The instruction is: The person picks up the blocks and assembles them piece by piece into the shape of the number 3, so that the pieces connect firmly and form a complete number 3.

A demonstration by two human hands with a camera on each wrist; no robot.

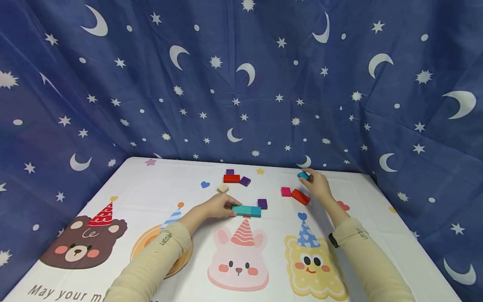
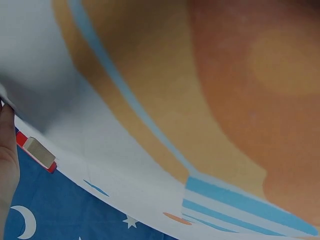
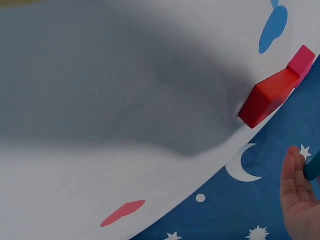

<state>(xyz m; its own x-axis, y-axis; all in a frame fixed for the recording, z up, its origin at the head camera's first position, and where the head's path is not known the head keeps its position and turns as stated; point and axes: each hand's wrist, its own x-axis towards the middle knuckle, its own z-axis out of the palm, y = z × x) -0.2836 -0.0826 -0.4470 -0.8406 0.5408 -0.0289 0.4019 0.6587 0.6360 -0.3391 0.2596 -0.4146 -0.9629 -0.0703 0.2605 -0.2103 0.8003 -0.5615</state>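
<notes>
The left hand (image 1: 219, 205) pinches the left end of a long teal block (image 1: 241, 210) between thumb and fingers. A blue block (image 1: 255, 212) touches its right end. Near the table's back edge, the right hand (image 1: 318, 184) holds a small blue block (image 1: 303, 175) between thumb and fingers; a dark piece shows beside it, partly hidden. In the right wrist view that hand (image 3: 300, 202) appears at the lower right with the teal-blue block (image 3: 314, 168). Only part of the left hand (image 2: 7, 167) shows in the left wrist view, its fingertips cut off.
Behind the teal block lie a purple block (image 1: 262, 204), a cream block (image 1: 223, 188), a red block (image 1: 231, 179) and two more purple blocks (image 1: 245, 181). A pink block (image 1: 286, 191) touches another red block (image 1: 300, 197) in front of the right hand. A starry curtain (image 1: 264, 126) hangs behind.
</notes>
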